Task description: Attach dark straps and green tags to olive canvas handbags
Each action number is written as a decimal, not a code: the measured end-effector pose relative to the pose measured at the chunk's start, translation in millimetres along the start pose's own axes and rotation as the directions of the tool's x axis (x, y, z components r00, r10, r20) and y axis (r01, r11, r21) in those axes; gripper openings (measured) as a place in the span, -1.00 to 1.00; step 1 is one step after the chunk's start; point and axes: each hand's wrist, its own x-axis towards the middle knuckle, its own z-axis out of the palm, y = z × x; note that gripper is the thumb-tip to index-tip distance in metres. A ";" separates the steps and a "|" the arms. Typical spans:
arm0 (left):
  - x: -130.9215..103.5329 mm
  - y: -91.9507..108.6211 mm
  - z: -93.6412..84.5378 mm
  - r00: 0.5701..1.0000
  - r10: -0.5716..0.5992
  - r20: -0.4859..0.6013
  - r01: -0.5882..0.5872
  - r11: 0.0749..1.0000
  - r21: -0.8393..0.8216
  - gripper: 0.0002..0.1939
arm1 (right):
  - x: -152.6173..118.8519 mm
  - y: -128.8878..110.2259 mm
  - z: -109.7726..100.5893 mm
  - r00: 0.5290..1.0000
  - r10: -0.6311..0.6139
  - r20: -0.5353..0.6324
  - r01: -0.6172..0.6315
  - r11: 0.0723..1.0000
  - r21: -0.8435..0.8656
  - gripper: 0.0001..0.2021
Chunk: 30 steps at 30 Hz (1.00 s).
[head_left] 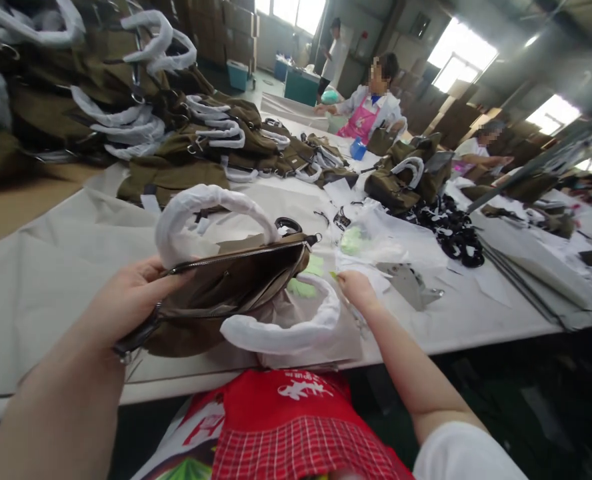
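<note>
- Left hand (133, 293) pinches one brown bag (189, 337), left!
- Right hand (359, 290) pinches one yellowish slip (333, 275), right!
- Two wrapped handles (276, 335); near, red apron (261, 403), lettering unreadable!

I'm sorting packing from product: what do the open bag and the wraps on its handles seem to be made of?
The open bag looks like matte brown fabric, perhaps canvas or nylon: its sides fold softly. The handle wraps look like thin white paper or foam, dull and crinkled.
</note>
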 end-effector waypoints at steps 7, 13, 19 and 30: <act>-2.0 6.7 4.8 0.992 -0.088 -0.089 0.095 0.993 0.075 -0.24 | -14.4 -3.6 40.2 0.989 -0.096 0.115 0.105 0.992 -0.076 -0.68; 0.2 10.6 7.7 0.982 -0.062 -0.176 0.091 0.982 0.164 -0.30 | -10.0 2.2 38.3 0.982 -0.136 0.133 0.148 0.985 -0.084 -0.68; -1.3 13.8 11.8 0.982 -0.075 -0.176 0.108 0.976 0.189 -0.26 | -10.0 0.5 36.9 0.981 -0.150 0.123 0.163 0.982 -0.098 -0.66; -6.8 17.8 10.6 0.965 -0.163 -0.205 0.204 0.958 0.201 -0.28 | -11.6 5.2 35.0 0.975 -0.168 0.142 0.180 0.981 -0.076 -0.74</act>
